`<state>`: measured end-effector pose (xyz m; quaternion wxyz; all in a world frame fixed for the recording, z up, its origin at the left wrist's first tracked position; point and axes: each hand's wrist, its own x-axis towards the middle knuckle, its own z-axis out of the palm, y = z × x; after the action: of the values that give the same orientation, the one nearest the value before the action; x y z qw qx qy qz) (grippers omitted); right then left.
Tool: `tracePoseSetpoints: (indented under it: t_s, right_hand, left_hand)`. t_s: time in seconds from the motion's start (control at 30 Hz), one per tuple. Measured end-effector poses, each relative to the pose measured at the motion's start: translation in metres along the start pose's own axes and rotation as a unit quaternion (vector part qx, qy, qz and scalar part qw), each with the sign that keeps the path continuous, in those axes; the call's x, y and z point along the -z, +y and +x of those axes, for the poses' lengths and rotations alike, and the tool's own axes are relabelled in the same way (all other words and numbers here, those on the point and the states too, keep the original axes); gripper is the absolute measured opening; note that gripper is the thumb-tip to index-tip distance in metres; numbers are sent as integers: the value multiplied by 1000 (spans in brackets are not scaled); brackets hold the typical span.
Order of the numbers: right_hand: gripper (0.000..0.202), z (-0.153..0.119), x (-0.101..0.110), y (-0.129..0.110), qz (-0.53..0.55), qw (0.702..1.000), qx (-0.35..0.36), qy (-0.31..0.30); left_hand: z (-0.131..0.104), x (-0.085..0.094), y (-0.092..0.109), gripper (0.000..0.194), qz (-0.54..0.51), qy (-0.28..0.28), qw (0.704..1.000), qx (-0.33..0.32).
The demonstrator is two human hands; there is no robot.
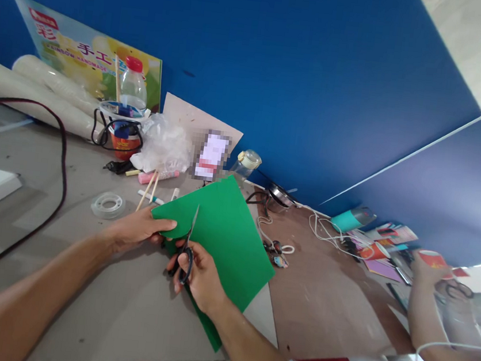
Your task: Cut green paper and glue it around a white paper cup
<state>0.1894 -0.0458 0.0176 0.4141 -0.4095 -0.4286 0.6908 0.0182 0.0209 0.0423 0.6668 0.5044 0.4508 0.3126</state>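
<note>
A large green sheet [234, 238] is held over the grey table. My left hand [141, 230] pinches its left edge, thumb on top and the other fingers mostly underneath. My right hand [199, 274] is wrapped round the black handles of a pair of scissors [192, 230]. The scissors lie at a cut in the sheet, just right of my left thumb, with one blade showing above the green surface. Part of the sheet hangs down below my right wrist.
A tape roll [108, 205], pink marker [158, 177], plastic bag [164, 143], red-capped bottle [133, 84], phone [212, 155] and lidded jar [246, 164] stand or lie behind. At the right, another person's hand [428, 268] holds something red.
</note>
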Motion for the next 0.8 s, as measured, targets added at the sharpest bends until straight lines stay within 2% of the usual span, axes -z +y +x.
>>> tracePoseSetpoints:
  t_s: [0.33, 0.6, 0.8]
  right_hand:
    - [55, -1, 0, 0, -8, 1000, -12, 3]
    - [59, 1, 2, -5, -36, 999, -29, 1]
    - [56, 4, 4, -9, -70, 997, -36, -4]
  left_hand:
    - [2, 5, -5, 30, 11, -5, 1000, -3]
    - [4, 11, -9, 30, 120, 24, 992, 3]
    - [2, 12, -1, 30, 116, -6, 993, -8]
